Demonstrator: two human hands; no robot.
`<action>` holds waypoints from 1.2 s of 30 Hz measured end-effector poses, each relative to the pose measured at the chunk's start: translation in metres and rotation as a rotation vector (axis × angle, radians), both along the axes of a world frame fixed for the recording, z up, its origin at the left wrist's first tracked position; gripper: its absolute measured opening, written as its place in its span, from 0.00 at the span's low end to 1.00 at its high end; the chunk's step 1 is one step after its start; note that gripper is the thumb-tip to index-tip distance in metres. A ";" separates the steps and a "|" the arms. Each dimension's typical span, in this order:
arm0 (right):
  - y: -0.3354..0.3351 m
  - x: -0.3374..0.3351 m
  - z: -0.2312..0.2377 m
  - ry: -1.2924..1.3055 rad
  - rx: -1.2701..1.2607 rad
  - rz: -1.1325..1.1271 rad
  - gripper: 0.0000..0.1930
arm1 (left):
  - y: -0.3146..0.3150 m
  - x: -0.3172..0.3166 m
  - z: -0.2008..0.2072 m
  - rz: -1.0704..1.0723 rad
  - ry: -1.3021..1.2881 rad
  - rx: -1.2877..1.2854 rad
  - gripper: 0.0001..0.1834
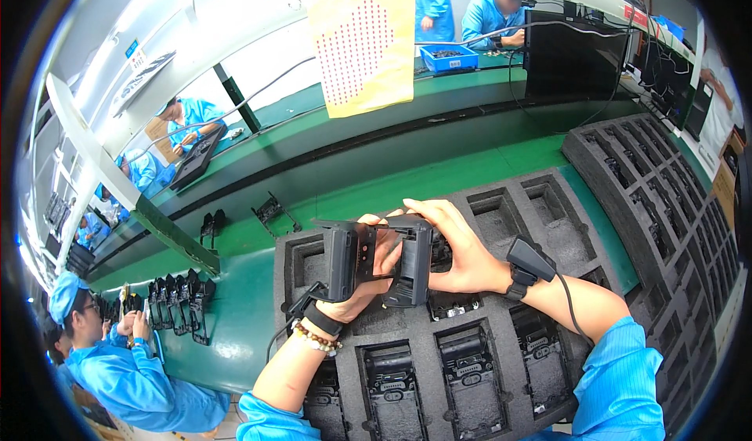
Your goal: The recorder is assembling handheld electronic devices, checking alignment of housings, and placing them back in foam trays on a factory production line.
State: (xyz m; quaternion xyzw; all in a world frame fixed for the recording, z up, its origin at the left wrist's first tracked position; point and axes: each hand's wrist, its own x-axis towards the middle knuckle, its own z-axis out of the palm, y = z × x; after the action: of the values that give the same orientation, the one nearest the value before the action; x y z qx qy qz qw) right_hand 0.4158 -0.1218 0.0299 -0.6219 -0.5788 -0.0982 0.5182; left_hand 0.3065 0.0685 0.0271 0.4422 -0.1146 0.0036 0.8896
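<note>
Right grip [468,254] around black casing [409,267]

No wording can be read: the yellow rectangular hanging sheet [399,69] bears rows of small red marks [354,53], and the white label [455,63] on the blue plastic bin [433,65] is too small.

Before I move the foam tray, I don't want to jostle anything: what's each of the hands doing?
Left hand: closed, holding the left black part.
Right hand: closed, holding the right black part.
</note>
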 end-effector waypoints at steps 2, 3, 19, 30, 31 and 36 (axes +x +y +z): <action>0.000 0.000 0.000 0.022 -0.011 -0.009 0.46 | 0.000 0.000 0.000 -0.001 -0.001 0.002 0.52; 0.000 0.000 0.000 0.022 -0.010 -0.008 0.46 | 0.000 0.000 -0.001 -0.003 -0.002 0.003 0.52; 0.004 0.000 -0.008 0.632 0.073 0.071 0.38 | 0.004 0.007 -0.003 0.015 0.074 -0.083 0.44; 0.000 0.022 -0.018 1.171 -0.017 0.251 0.33 | 0.010 0.010 -0.012 0.026 0.147 -0.153 0.42; 0.000 0.023 -0.018 1.236 -0.024 0.306 0.34 | 0.010 0.009 -0.011 0.037 0.172 -0.181 0.42; -0.001 0.032 -0.013 1.553 -0.043 0.454 0.42 | 0.008 0.011 -0.009 0.058 0.212 -0.232 0.42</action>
State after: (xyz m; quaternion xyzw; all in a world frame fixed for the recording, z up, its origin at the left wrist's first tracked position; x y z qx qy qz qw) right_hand 0.4477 -0.1232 0.0174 -0.3898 -0.1676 0.4807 0.7674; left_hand 0.3177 0.0769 0.0176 0.3374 -0.0062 -0.0043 0.9413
